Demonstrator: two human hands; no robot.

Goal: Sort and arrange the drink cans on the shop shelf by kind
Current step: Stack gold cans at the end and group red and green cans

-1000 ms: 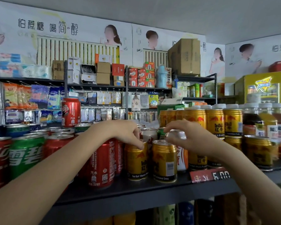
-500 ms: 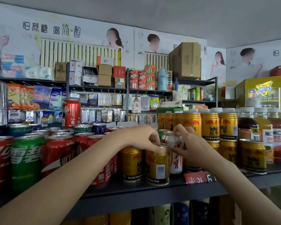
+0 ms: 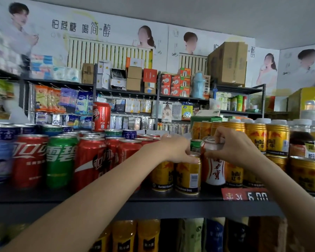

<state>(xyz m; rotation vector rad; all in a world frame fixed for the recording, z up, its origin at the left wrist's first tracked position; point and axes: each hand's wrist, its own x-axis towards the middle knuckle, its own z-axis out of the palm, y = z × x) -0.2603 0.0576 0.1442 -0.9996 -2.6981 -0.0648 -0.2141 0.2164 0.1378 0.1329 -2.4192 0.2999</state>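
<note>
My left hand [image 3: 177, 148] grips the top rim of a short gold Red Bull can [image 3: 188, 176] standing near the front of the dark shelf [image 3: 116, 199]. My right hand [image 3: 231, 145] holds the top of a taller orange-and-white can [image 3: 215, 169] right beside it, upright on the shelf. Another gold can [image 3: 162, 176] stands just left of the gripped one. A small green can [image 3: 195, 145] peeks out behind, between my hands. Red cola cans [image 3: 91, 160] and a green can [image 3: 60, 160] fill the shelf's left part.
Stacked gold cans [image 3: 256, 137] and bottles [image 3: 300, 140] crowd the right side. Blue cans [image 3: 2, 153] stand at far left. One red can [image 3: 101, 116] sits on top of others at the back. A red price tag [image 3: 245, 196] hangs on the shelf edge.
My right hand has lowered the orange-and-white can onto the shelf beside the gold cans. My left hand has shifted from the left gold can to the one next to it.
</note>
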